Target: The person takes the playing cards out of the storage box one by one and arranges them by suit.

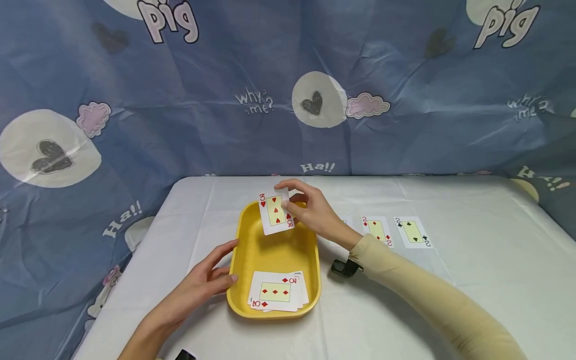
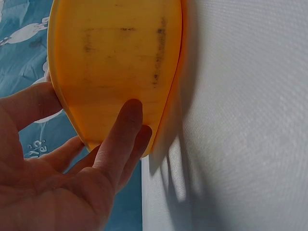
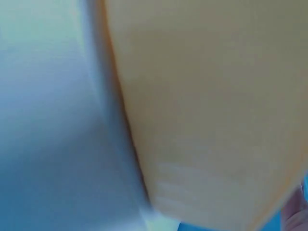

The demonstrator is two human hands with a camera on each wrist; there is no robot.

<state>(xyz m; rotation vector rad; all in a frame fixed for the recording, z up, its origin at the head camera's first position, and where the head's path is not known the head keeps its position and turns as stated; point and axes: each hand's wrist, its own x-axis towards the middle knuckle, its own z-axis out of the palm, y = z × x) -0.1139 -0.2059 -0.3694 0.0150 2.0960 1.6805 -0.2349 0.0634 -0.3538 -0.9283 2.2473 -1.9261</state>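
Note:
In the head view, my right hand (image 1: 312,207) pinches a three of hearts playing card (image 1: 273,227) by its right side, thumb on its face, above the far part of a yellow tray (image 1: 234,295). My left hand (image 1: 211,272) holds the tray's left side, with two fingertips at its rim. From the left wrist view, the left hand (image 2: 91,168) has fingers (image 2: 126,122) against the tray's outer wall. A three of diamonds (image 1: 275,300) lies face up on other cards at the tray's near end. The right wrist view is mostly filled by the tray's blurred side (image 3: 207,110).
On the white tablecloth (image 1: 486,260), right of the tray, lie a two of diamonds (image 1: 375,227) and a two of clubs (image 1: 412,232). Another card (image 1: 347,219) there is mostly hidden by the right wrist. A blue printed cloth (image 1: 252,140) hangs behind the table.

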